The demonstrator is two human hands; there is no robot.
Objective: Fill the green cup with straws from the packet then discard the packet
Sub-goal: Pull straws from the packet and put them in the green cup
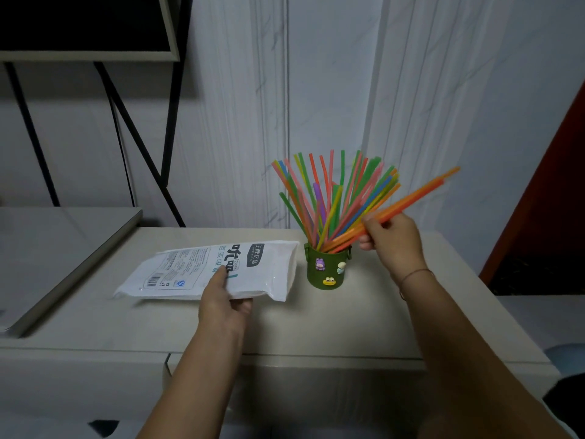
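One green cup (pixel 327 270) upright on counter (pixel 316 324), three small cartoon charms (pixel 329 281) on front. Coloured straws (pixel 319 198) fan out of cup, too many to count. Right hand (pixel 392 240) pinches one thin bunch of orange straws (pixel 418 194), lower ends at cup mouth. One white packet (pixel 196 270) just left of cup; left hand (pixel 221 307) grips near edge, thumb on top.

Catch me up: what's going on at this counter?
A person is filling the green cup with straws. The right hand grips a bunch of orange straws, tilted, with their lower ends at the cup's mouth. The cup already holds a fanned-out bundle of coloured straws. The left hand pinches the white packet just left of the cup, over the counter. The packet is not yet discarded.
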